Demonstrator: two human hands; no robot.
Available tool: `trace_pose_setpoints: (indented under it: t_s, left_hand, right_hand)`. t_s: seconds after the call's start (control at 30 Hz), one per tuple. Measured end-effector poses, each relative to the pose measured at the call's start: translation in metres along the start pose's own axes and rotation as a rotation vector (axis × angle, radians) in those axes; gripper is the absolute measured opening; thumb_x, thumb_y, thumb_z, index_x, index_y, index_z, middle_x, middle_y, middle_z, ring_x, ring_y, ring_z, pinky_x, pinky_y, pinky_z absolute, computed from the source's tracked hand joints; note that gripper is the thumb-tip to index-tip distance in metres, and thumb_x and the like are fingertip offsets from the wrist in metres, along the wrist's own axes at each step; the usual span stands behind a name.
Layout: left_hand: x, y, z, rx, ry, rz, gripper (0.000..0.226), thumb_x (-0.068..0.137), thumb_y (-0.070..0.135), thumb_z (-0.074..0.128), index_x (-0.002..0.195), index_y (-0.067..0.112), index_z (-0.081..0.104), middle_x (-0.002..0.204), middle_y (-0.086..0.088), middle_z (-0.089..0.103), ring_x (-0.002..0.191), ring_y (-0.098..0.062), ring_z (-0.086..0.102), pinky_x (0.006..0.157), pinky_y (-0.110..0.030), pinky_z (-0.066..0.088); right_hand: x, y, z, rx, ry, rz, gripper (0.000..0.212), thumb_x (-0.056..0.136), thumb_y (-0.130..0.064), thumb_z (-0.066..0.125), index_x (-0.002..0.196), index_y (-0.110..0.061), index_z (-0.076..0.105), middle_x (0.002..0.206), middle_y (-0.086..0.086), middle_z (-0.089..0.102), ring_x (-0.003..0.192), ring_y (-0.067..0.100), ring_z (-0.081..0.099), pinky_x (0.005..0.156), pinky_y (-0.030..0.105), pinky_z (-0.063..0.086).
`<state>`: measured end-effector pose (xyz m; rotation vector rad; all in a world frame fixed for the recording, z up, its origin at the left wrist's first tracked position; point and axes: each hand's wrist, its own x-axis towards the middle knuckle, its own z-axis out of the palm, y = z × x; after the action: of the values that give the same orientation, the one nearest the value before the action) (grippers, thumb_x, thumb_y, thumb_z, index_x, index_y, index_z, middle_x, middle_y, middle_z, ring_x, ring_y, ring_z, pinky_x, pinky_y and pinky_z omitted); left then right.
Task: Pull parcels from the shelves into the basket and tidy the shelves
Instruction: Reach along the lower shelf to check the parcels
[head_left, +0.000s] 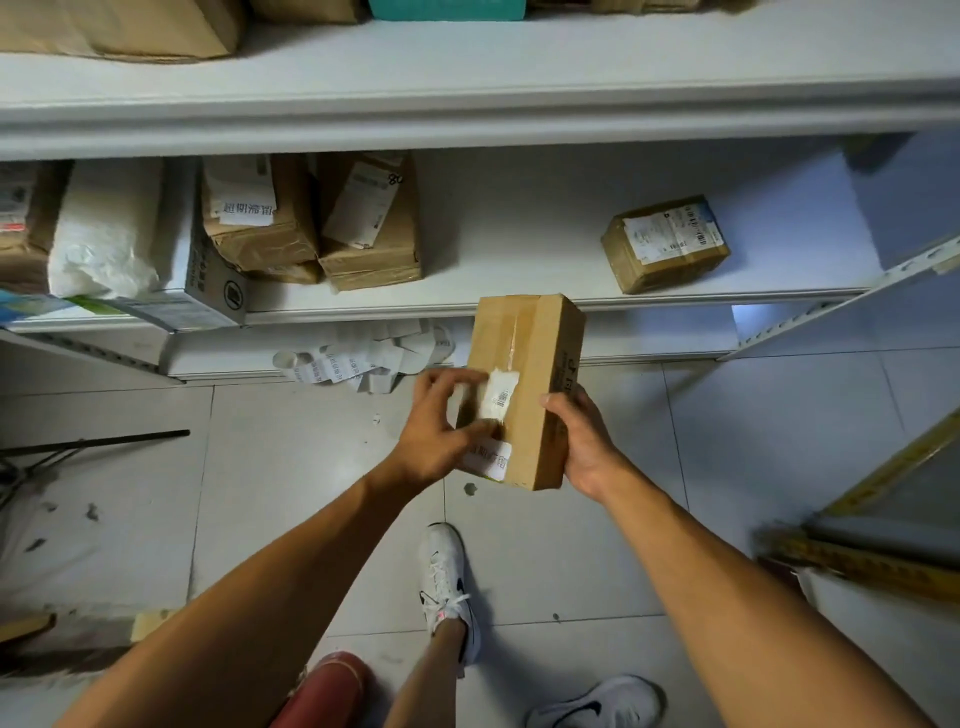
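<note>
A brown taped cardboard parcel (530, 374) is held in front of the white shelf (519, 244), above the tiled floor. My right hand (584, 441) grips its right side from below. My left hand (434, 431) pinches a small white barcode label (498, 397) on the parcel's left face, and the label looks partly lifted. Another white sticker (491, 460) sits lower on the same face. A small labelled brown box (665, 241) lies alone at the shelf's right. No basket is in view.
Several brown parcels (322, 223), a white padded bag (104, 234) and a printed carton (208, 291) fill the shelf's left side. Peeled labels (363, 358) lie heaped under the bottom shelf. Yellow-black rails (883, 561) lie at right, a black rod (104, 444) at left. My feet (447, 577) stand below.
</note>
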<state>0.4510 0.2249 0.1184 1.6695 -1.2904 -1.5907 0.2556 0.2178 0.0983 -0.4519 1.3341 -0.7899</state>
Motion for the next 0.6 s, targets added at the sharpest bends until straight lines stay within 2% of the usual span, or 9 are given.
trace_pose_setpoints:
  t_s: [0.07,0.1,0.17,0.23,0.33,0.47,0.53,0.6]
  left_hand:
    - [0.004,0.003,-0.007,-0.207,0.038,-0.151,0.088,0.08,0.026,0.079,0.152,0.034,0.03,0.147,0.001,0.041,0.124,-0.022,0.055,0.09,-0.04,0.057]
    - [0.007,0.003,-0.012,-0.323,0.026,-0.229,0.09,0.082,0.024,0.078,0.155,0.035,0.025,0.145,-0.002,0.049,0.118,-0.025,0.061,0.084,-0.039,0.058]
    - [0.012,0.002,-0.024,-0.404,-0.027,-0.308,0.082,0.08,0.029,0.075,0.152,0.03,0.037,0.129,-0.006,0.066,0.109,-0.027,0.069,0.082,-0.04,0.058]
    - [0.013,-0.001,-0.032,-0.4,-0.074,-0.315,0.074,0.076,0.031,0.074,0.146,0.03,0.049,0.121,-0.007,0.072,0.108,-0.029,0.071,0.089,-0.047,0.059]
    - [0.012,-0.007,-0.033,-0.428,-0.075,-0.324,0.064,0.083,0.022,0.075,0.142,0.032,0.052,0.118,-0.007,0.073,0.107,-0.031,0.071,0.094,-0.054,0.057]
    - [0.012,-0.009,-0.029,-0.43,-0.054,-0.32,0.054,0.092,0.012,0.068,0.14,0.034,0.053,0.115,-0.007,0.074,0.106,-0.032,0.071,0.088,-0.05,0.059]
    - [0.012,-0.009,-0.024,-0.41,-0.066,-0.316,0.054,0.092,0.012,0.069,0.139,0.034,0.053,0.117,-0.008,0.073,0.107,-0.032,0.071,0.089,-0.052,0.059]
    - [0.012,-0.009,-0.019,-0.392,-0.069,-0.321,0.056,0.091,0.013,0.07,0.14,0.033,0.053,0.118,-0.008,0.073,0.106,-0.031,0.071,0.091,-0.053,0.058]
  right_hand:
    - [0.001,-0.003,0.002,-0.007,-0.067,0.025,0.088,0.054,-0.047,0.075,0.132,-0.012,0.055,0.12,0.013,0.071,0.11,0.03,0.068,0.085,0.042,0.058]
    - [0.002,-0.007,0.004,-0.017,-0.106,0.047,0.083,0.057,-0.047,0.072,0.13,-0.013,0.056,0.117,0.012,0.072,0.106,0.027,0.07,0.081,0.039,0.059]
    - [0.003,-0.012,0.005,-0.029,-0.173,0.109,0.067,0.066,-0.045,0.065,0.125,-0.016,0.06,0.11,0.008,0.074,0.098,0.023,0.07,0.077,0.035,0.057]
    - [0.005,-0.014,0.004,-0.045,-0.205,0.163,0.052,0.071,-0.044,0.058,0.116,-0.017,0.064,0.099,0.004,0.075,0.093,0.022,0.069,0.079,0.035,0.054]
    - [0.006,-0.012,0.001,-0.112,-0.187,0.161,0.058,0.064,-0.049,0.066,0.111,-0.015,0.066,0.097,0.006,0.072,0.096,0.026,0.063,0.087,0.038,0.049]
    - [0.004,-0.011,-0.008,-0.15,-0.166,0.133,0.069,0.058,-0.055,0.069,0.118,-0.02,0.066,0.099,0.002,0.07,0.093,0.019,0.063,0.08,0.032,0.05]
    - [0.003,-0.009,-0.015,-0.174,-0.163,0.094,0.062,0.064,-0.049,0.071,0.123,-0.03,0.066,0.102,0.0,0.073,0.094,0.018,0.066,0.08,0.032,0.052]
    - [-0.001,-0.007,-0.02,-0.176,-0.157,0.074,0.055,0.065,-0.045,0.072,0.119,-0.04,0.066,0.1,-0.004,0.075,0.09,0.015,0.069,0.078,0.031,0.053]
